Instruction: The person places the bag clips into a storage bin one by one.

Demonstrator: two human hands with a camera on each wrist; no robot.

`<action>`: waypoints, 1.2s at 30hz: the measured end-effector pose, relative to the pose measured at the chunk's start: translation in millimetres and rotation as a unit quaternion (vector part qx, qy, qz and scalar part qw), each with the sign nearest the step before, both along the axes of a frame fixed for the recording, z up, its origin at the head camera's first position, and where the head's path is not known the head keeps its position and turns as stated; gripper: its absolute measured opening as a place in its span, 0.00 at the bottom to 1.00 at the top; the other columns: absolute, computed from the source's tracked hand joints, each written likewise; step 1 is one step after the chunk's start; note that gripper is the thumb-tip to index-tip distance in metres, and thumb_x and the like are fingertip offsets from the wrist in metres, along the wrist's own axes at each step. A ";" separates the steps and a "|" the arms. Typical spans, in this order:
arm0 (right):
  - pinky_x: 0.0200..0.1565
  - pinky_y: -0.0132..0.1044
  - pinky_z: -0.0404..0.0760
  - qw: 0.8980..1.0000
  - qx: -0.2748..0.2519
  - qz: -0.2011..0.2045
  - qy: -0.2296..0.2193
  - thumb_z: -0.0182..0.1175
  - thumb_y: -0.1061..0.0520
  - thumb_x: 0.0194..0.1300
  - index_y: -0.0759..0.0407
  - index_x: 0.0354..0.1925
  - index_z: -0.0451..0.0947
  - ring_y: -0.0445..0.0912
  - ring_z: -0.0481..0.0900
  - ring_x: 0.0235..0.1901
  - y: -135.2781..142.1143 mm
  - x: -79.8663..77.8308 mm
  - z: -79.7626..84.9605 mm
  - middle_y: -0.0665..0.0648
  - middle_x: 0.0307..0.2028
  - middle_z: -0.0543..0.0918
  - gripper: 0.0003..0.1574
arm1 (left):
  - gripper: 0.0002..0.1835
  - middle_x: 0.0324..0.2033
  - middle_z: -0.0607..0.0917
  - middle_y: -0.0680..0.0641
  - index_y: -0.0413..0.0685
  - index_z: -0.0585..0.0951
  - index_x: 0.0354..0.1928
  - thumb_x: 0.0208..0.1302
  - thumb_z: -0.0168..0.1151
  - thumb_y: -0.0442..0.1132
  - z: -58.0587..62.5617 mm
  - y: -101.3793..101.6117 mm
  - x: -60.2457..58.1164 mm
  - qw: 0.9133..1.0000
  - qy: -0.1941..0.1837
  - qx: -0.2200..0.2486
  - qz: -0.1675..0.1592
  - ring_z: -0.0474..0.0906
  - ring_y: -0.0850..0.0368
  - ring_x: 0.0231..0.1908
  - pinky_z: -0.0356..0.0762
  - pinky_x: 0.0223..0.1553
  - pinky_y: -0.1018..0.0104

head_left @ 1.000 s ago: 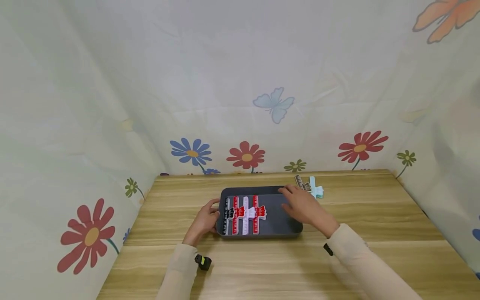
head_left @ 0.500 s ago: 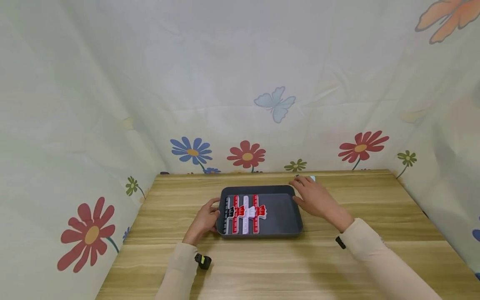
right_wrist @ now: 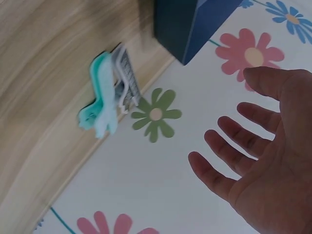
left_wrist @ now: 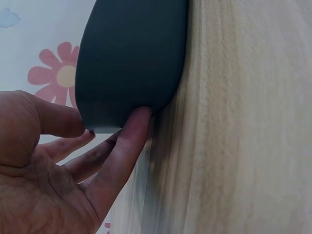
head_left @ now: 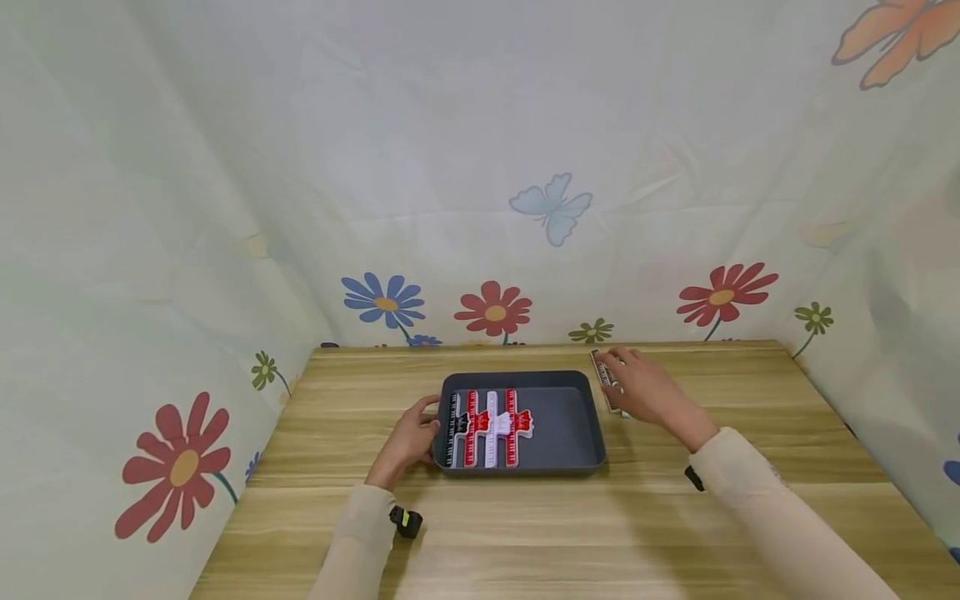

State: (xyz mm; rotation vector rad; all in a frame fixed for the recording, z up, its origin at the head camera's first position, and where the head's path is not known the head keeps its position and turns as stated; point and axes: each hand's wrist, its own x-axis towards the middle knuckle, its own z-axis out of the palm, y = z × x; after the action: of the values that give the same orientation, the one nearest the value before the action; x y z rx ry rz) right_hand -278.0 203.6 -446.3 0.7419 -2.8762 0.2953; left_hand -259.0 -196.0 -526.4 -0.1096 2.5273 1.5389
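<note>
One dark tray [head_left: 564,429], rectangular and low-walled, is placed on the desk [head_left: 495,533], its long side running across. Four clips with keyboard-printed bars are laid side by side in its left half, in this order from the left: a black clip [head_left: 452,446], a red clip [head_left: 471,442], a white clip [head_left: 491,446], a second red clip [head_left: 512,446]. The tray's left end is held in the grip of the left hand [head_left: 408,437]. Outside, just beside the far right corner, are found a patterned clip [right_wrist: 127,73] and a turquoise clip [right_wrist: 105,83], partly covered in the head view by the right hand [head_left: 648,392]. That hand's grip is shown wide and unfilled in its wrist view; whether a clip is touched cannot be told. Desk: wood-grained, banded in straw and brown. Backdrop [head_left: 420,150]: pale creased cloth, hung behind and at both sides, printed with red flowers [head_left: 493,314], a blue flower [head_left: 385,305], green flowers [head_left: 591,332], a light-blue butterfly [head_left: 553,208] and, at upper right, an orange butterfly [head_left: 900,37].
</note>
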 end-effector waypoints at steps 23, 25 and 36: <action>0.57 0.63 0.81 0.998 -0.004 -0.035 -0.045 0.60 0.52 0.74 0.68 0.69 0.68 0.68 0.75 0.60 25.8 -31.3 -27.7 0.73 0.64 0.74 0.34 | 0.28 0.64 0.78 0.28 0.52 0.65 0.76 0.76 0.49 0.31 2.2 0.4 0.4 1.000 -0.007 -0.006 0.001 0.86 0.49 0.39 0.87 0.23 0.56; 0.56 0.62 0.81 0.998 -0.003 -0.036 -0.051 0.59 0.53 0.74 0.69 0.69 0.68 0.67 0.76 0.58 29.6 -33.2 -30.5 0.73 0.63 0.74 0.33 | 0.28 0.64 0.78 0.28 0.52 0.66 0.76 0.76 0.49 0.31 1.5 0.7 0.3 1.000 -0.007 -0.006 0.001 0.86 0.49 0.39 0.88 0.23 0.56; 0.64 0.64 0.76 0.996 0.011 -0.052 -0.073 0.59 0.57 0.72 0.75 0.67 0.67 0.71 0.72 0.63 46.8 -42.6 -42.8 0.77 0.64 0.73 0.32 | 0.29 0.63 0.78 0.28 0.51 0.65 0.76 0.76 0.49 0.32 1.6 2.4 0.4 1.000 0.005 -0.015 0.001 0.85 0.50 0.38 0.86 0.21 0.58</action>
State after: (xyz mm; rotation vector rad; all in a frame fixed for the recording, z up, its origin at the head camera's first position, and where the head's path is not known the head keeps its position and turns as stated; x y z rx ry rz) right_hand -320.7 250.5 -489.2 0.5946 -3.0473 0.3162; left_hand -258.5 -193.6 -524.8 -0.1102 2.5585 1.5068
